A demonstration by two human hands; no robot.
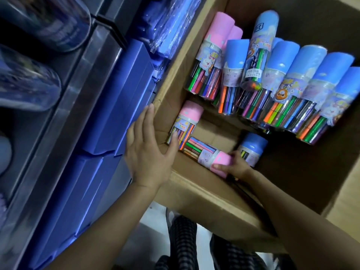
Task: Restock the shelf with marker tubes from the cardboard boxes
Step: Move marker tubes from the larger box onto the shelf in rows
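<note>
Head view: the right hand (pixel 236 166) grips the pink cap of a clear plastic marker tube (pixel 206 153) lying low in the open brown cardboard box (pixel 194 191). The left hand (pixel 150 151), fingers spread and holding nothing, rests at the box's corner. Judging by this, picking is underway; next comes lifting the tube clear and carrying it left to the dark shelf (pixel 64 106).

Matt brown cardboard box (pixel 204 193), glossy clear-plastic marker tubes (pixel 276 90) — smooth caps

The box (pixel 204 193) holds marker tubes (pixel 272 78) across its 12 to 3 o'clock part, three more at 7 o'clock.
</note>
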